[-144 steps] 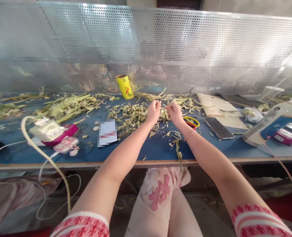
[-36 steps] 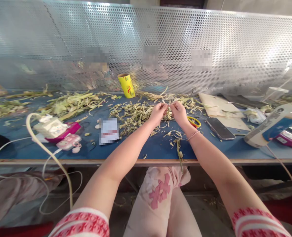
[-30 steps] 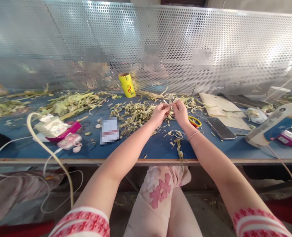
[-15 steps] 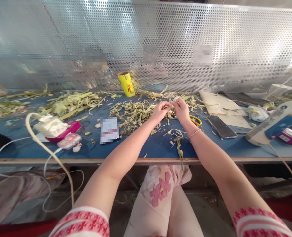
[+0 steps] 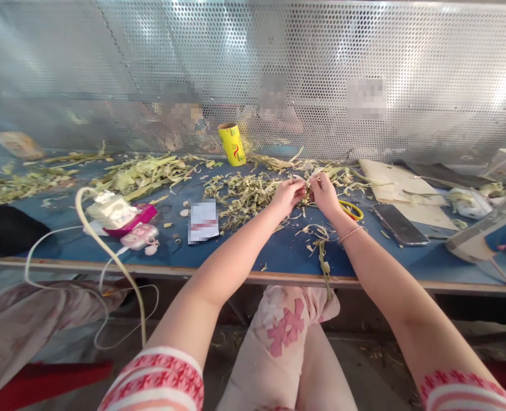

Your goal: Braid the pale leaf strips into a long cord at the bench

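Observation:
My left hand point(image 5: 288, 194) and my right hand point(image 5: 324, 190) are close together over a heap of dry, pale green plant scraps point(image 5: 244, 194). The fingers of both hands are bent and pinched together. Something thin and pale shows between the fingertips, too small to name. Just right of my right wrist lies a yellow ring-shaped band point(image 5: 352, 210). A loose strip of dry stalk point(image 5: 322, 260) lies below my hands and hangs over the table's front edge.
A yellow tube point(image 5: 232, 144) stands at the back. Further plant piles point(image 5: 144, 174), a white packet point(image 5: 204, 221) and a charger with cables point(image 5: 116, 211) are on the left. To the right lie a phone point(image 5: 400, 225), cardboard point(image 5: 401, 185) and a white bottle point(image 5: 488, 228).
The whole view has shifted, so things appear further right. My hands stay close together over the heap, with the left fingers slightly more curled.

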`<action>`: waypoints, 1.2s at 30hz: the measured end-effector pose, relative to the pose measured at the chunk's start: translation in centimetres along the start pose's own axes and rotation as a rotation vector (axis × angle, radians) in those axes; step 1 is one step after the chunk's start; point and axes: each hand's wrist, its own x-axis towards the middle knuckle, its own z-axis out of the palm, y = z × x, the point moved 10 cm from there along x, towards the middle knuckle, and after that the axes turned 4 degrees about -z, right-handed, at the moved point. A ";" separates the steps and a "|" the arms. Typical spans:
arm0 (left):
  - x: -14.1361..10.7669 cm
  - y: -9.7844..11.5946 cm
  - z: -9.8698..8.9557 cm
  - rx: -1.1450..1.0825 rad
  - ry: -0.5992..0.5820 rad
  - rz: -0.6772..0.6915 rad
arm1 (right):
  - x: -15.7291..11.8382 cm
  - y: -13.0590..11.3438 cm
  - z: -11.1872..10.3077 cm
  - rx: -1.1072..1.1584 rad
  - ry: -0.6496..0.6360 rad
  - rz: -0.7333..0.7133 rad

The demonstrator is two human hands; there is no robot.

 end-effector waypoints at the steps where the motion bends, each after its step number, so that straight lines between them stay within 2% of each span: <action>1: 0.0 0.0 -0.1 -0.015 0.005 -0.008 | -0.1 0.4 0.0 0.035 0.004 0.058; 4: -0.1 0.1 -0.1 -0.048 0.000 -0.011 | -0.4 0.7 0.2 0.146 0.012 0.155; 9: -0.1 0.2 0.1 0.040 -0.021 0.028 | -0.5 0.3 0.3 0.283 0.035 0.165; 13: 0.2 1.4 -0.2 0.296 0.009 0.184 | -0.6 0.5 0.7 0.319 0.015 0.185; 16: -0.1 3.2 -0.1 0.583 0.064 0.371 | -0.6 0.7 0.6 0.330 0.019 0.182; 19: -1.5 5.2 0.7 0.881 0.159 0.576 | -0.5 0.4 0.2 0.177 0.020 0.137; 22: -2.5 5.7 1.8 1.075 0.178 0.653 | -0.6 -0.7 -0.7 -0.108 0.045 0.042; 26: -3.0 5.3 2.3 1.085 0.169 0.631 | -0.8 -2.3 -1.1 -0.239 0.075 -0.058; 31: -2.9 5.0 1.6 0.981 0.193 0.586 | -1.1 -2.8 -1.0 -0.253 0.087 -0.097; 36: -2.7 4.9 1.4 0.979 0.203 0.607 | -1.3 -3.1 -1.0 -0.254 0.115 -0.104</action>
